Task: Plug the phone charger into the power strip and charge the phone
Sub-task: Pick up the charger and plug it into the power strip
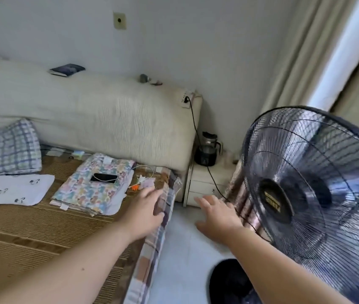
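Observation:
A black phone (104, 178) lies flat on a folded floral cloth (90, 189) on the bed. A thin white charger cable (150, 170) curls on the bed just right of the phone, beside small orange and white bits (138, 185). The white power strip (186, 98) rests on the right end of the padded headboard, with one black plug in it. My left hand (146, 207) reaches over the bed's edge, fingers apart, holding nothing, just below the cable. My right hand (217, 213) hovers open over the floor near the nightstand.
A large dark standing fan (312, 194) fills the right side, its base (229, 281) on the floor. A black kettle (207, 150) stands on the white nightstand (209, 178), and a black cord (196, 128) runs down from the strip. A checked pillow (7, 148) lies at the left.

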`<state>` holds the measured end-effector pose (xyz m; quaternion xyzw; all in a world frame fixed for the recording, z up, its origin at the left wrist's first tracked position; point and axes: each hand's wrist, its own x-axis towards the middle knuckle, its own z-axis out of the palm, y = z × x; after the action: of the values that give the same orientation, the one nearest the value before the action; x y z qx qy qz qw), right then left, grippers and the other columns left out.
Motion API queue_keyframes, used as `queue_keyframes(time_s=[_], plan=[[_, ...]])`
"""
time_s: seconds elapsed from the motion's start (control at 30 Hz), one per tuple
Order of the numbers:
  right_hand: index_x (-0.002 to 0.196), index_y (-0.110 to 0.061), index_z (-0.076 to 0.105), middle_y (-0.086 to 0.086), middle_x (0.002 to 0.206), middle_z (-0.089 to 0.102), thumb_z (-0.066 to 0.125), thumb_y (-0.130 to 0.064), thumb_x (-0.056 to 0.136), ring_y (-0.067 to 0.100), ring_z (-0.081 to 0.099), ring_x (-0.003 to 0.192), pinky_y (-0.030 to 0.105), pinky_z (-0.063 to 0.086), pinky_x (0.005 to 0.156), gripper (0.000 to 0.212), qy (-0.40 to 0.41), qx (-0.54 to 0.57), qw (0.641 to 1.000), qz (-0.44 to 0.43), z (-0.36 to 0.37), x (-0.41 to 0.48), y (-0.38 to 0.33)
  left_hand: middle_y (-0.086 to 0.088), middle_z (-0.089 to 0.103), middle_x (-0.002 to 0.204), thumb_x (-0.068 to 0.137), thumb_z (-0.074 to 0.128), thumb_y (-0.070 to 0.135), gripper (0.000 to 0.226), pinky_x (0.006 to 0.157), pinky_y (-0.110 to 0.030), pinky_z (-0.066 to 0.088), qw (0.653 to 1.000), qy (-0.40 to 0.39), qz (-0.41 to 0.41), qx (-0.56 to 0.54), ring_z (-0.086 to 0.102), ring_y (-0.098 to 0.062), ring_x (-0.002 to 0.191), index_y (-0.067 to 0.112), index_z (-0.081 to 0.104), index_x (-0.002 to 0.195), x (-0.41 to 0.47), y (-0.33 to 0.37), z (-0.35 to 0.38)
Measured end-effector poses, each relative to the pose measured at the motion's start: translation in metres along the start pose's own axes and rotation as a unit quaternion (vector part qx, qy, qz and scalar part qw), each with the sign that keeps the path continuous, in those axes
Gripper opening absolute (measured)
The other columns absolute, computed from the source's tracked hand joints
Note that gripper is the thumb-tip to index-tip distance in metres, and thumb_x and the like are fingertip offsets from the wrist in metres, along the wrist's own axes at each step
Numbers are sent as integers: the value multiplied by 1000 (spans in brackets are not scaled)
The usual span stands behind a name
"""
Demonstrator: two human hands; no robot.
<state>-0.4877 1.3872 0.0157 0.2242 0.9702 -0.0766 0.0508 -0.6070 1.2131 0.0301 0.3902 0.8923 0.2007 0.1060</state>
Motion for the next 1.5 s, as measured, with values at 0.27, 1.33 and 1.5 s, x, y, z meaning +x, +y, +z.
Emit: queue_keyframes(time_s=[0.27, 1.33, 1.5], plan=[[145, -30, 21, 5, 153, 28, 50, -39, 85, 32, 39, 132, 51, 30, 108, 67, -35, -47, 995, -79, -7, 182, -21, 4, 22, 156, 87, 55, 38, 64, 110, -33, 32, 998, 18, -56, 3, 32, -19, 138, 31, 27, 145, 115, -64, -18], [144, -26, 28, 2, 148, 37, 56, -32, 87, 24, 46, 128, 43, 39, 105, 63, -166, 62, 947, -266, 72, 666, -179, 0, 25, 156, 88, 52, 44, 68, 113, -35, 29, 888, 46, -427, -165, 29, -17, 140, 27, 22, 147, 362, -342, 3], [145, -28, 21, 5, 149, 34, 57, -33, 87, 25, 44, 130, 42, 36, 107, 69, -204, 47, 926, -314, 107, 741, -200, 2, 27, 155, 88, 54, 41, 68, 112, -33, 29, 865, 67, -468, -168, 28, -16, 140, 27, 23, 147, 409, -381, 25]])
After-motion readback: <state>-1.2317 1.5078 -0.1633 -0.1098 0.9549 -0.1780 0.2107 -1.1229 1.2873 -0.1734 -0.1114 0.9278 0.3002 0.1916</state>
